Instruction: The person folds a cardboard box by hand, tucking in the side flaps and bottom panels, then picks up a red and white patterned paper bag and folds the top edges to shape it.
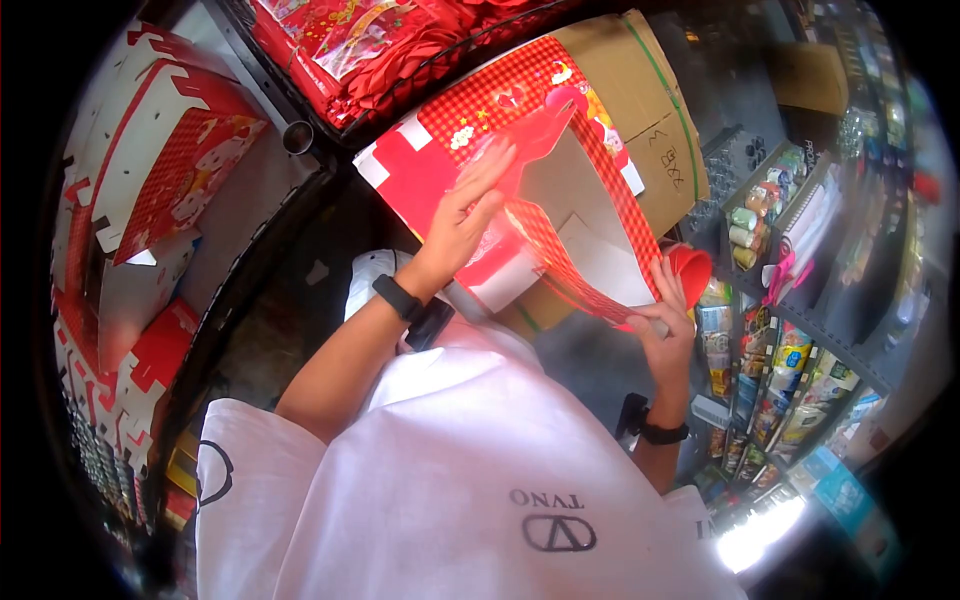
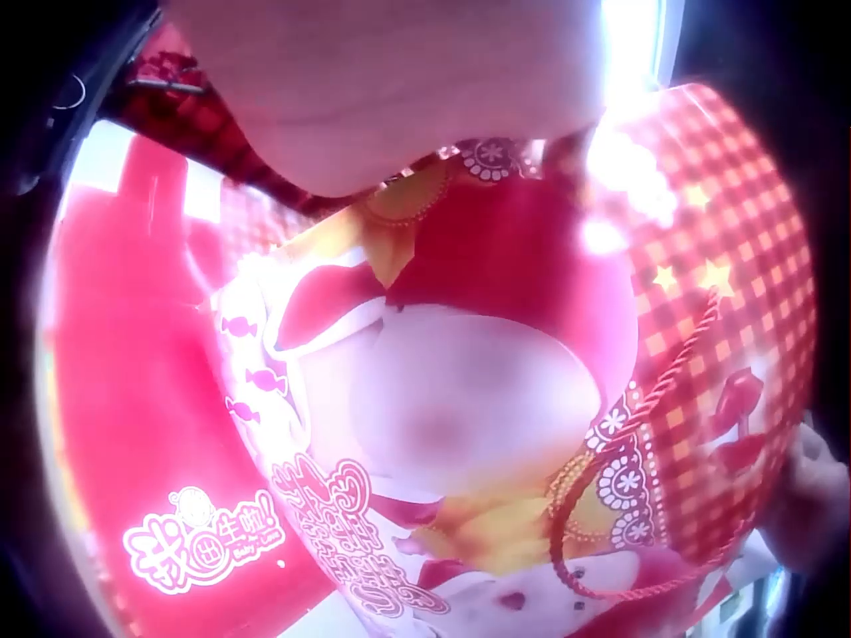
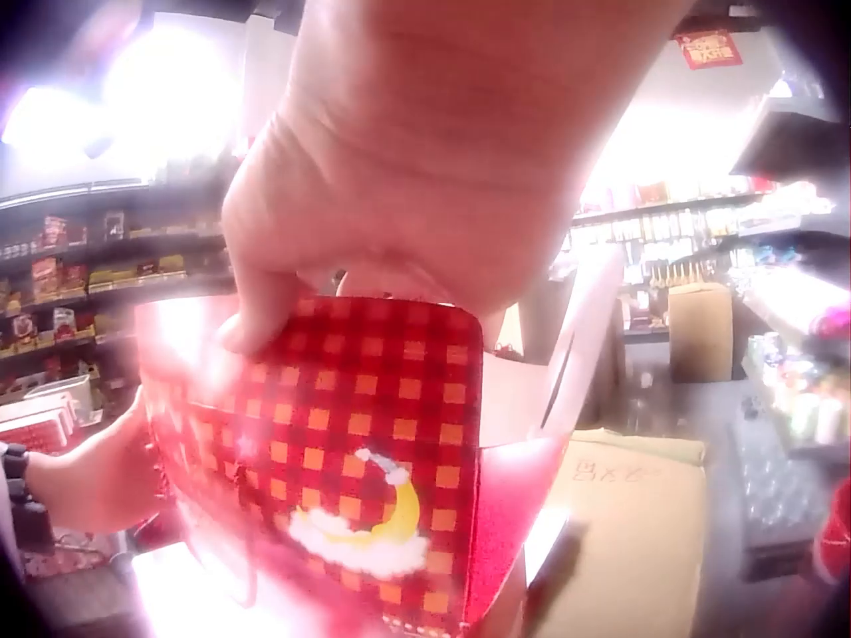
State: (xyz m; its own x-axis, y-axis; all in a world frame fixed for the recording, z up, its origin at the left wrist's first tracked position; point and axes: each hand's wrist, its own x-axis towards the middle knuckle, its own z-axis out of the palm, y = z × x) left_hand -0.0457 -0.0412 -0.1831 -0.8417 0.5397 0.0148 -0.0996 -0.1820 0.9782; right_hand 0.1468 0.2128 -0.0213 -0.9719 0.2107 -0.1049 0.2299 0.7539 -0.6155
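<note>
A red gift box [image 1: 495, 110] of printed card, with checks and cartoon pictures, stands partly unfolded in front of me in the head view. Its white inside [image 1: 610, 255] shows through the gap between its panels. My left hand [image 1: 465, 215] rests with extended fingers on the plain red panel. At the lower right corner, my right hand [image 1: 668, 320] pinches the checked edge between thumb and fingers. From the right wrist, the same hand [image 3: 399, 200] grips the top of a checked panel [image 3: 359, 412]. A twisted red cord handle [image 2: 678, 356] hangs on the box in the left wrist view.
Beneath the gift box lies a brown carton [image 1: 655, 120]. A black crate of red packages [image 1: 370, 60] borders the far side. More red-and-white boxes [image 1: 150, 140] stand at left. On the right, shelves hold packets [image 1: 790, 350] and pink scissors [image 1: 785, 272].
</note>
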